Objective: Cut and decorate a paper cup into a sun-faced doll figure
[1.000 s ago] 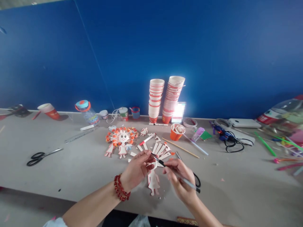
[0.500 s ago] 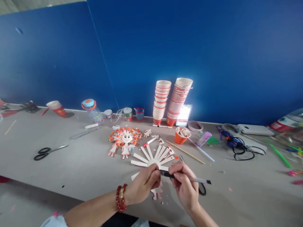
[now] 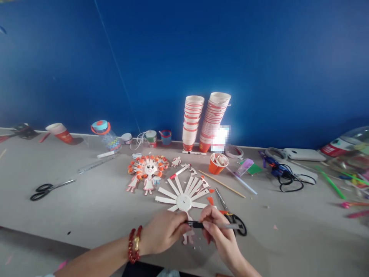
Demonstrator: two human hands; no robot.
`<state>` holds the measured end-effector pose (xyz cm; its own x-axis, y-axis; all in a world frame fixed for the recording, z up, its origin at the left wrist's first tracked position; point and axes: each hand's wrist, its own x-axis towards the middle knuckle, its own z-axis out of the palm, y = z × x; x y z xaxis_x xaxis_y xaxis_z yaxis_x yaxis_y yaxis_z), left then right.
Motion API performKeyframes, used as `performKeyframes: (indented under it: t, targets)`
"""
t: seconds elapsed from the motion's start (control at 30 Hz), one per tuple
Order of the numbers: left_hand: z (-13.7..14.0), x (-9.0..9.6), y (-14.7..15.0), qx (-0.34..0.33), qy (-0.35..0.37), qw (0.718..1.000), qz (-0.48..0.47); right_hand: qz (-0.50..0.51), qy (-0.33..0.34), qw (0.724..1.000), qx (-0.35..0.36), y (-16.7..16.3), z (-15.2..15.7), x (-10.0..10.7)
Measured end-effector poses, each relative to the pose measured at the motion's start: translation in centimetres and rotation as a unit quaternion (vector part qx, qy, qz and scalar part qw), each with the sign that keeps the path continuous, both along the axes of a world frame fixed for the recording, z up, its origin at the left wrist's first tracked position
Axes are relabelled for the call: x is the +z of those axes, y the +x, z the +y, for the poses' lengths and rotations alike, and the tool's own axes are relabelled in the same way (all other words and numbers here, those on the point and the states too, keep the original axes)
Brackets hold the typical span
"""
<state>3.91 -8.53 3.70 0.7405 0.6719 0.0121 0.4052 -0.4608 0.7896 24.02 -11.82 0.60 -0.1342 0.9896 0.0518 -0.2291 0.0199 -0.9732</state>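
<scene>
Both hands hold a pen (image 3: 226, 226) with a black front part and a translucent grey barrel, level above the near table edge. My left hand (image 3: 165, 231), wearing red bead bracelets, is closed on its black end. My right hand (image 3: 220, 240) pinches it farther back, around the barrel. Just beyond the hands lies a white paper cup bottom cut into spread strips (image 3: 184, 201), with a dark mark at its centre. A small white paper figure (image 3: 188, 236) shows partly beneath the hands. Black-handled scissors (image 3: 240, 225) lie beside my right hand.
Finished paper dolls with curled orange strips (image 3: 150, 169) lie left of centre. Two tall cup stacks (image 3: 193, 123) stand against the blue wall. An orange cup of scraps (image 3: 218, 164), a wooden stick (image 3: 221, 184) and a glue gun (image 3: 278, 169) are to the right; other scissors (image 3: 46, 190) lie left.
Both hands have come slightly lower and nearer with the pen, uncovering the centre of the cut cup and more of the scissors. The view has shifted a little to the right.
</scene>
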Motion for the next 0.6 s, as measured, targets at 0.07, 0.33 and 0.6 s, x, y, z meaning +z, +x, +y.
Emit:
performKeyframes:
  t: [0.07,0.33,0.6]
  targets:
    - [0.3,0.2,-0.2,0.002,0.058,0.998,0.031,0.001,-0.02,1.0,0.016,0.0,0.0,0.0]
    - [5.3,-0.6,-0.7,0.111,0.258,0.942,0.186,-0.074,-0.036,0.997,0.012,1.4,1.8,0.0]
    - [12.0,-1.2,0.1,0.151,0.329,0.884,0.296,-0.21,0.082,0.971,-0.077,2.5,1.8,-2.6]
